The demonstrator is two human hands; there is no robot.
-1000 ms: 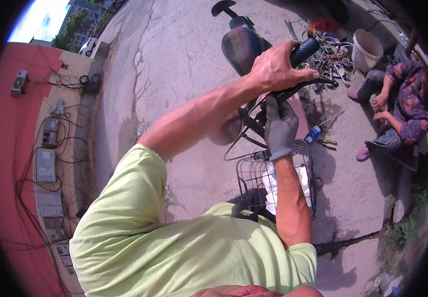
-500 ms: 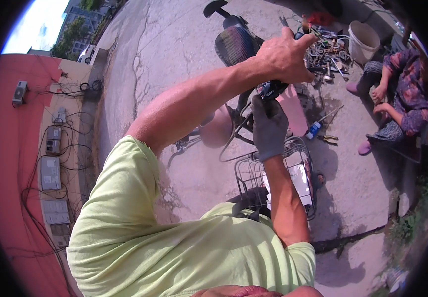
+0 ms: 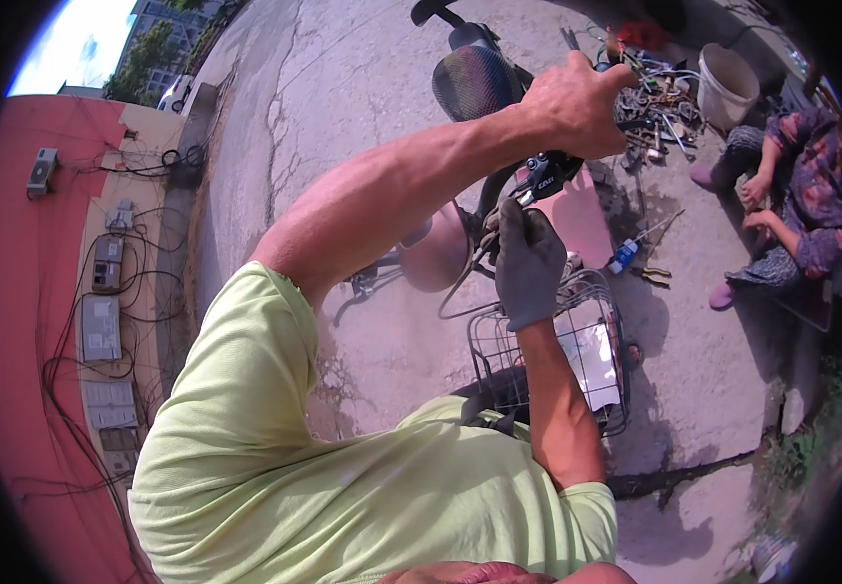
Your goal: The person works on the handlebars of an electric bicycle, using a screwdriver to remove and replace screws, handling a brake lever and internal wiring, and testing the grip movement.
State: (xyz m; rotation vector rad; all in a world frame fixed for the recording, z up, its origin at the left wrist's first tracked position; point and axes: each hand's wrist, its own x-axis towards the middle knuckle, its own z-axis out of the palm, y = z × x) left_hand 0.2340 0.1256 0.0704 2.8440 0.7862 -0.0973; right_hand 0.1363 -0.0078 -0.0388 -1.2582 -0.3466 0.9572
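Note:
My bare left hand point(image 3: 581, 107) is curled over the handlebar point(image 3: 608, 70) of a bike, largely covering the grip, its upper fingers apart. Below it sits a black brake lever housing point(image 3: 543, 177). My right hand point(image 3: 528, 263), in a grey glove, is closed just under that housing beside dark cables point(image 3: 479, 273); what its fingers hold is hidden. A mesh-covered seat point(image 3: 469, 83) lies beyond my left forearm. Near my right wrist is a wire basket point(image 3: 613, 372) with white material inside.
A person point(image 3: 795, 195) in purple sits at the right, near a white bucket point(image 3: 727, 88), heaped tools and parts point(image 3: 654, 107), pliers point(image 3: 652, 277) and a blue-white container point(image 3: 625, 255). A pink wall point(image 3: 17, 292) with meter boxes point(image 3: 100, 326) and wires stands at the left.
My left hand has risen and shifted from its earlier place on the lever. My gloved right hand has dropped and moved left, uncovering more of the lever housing.

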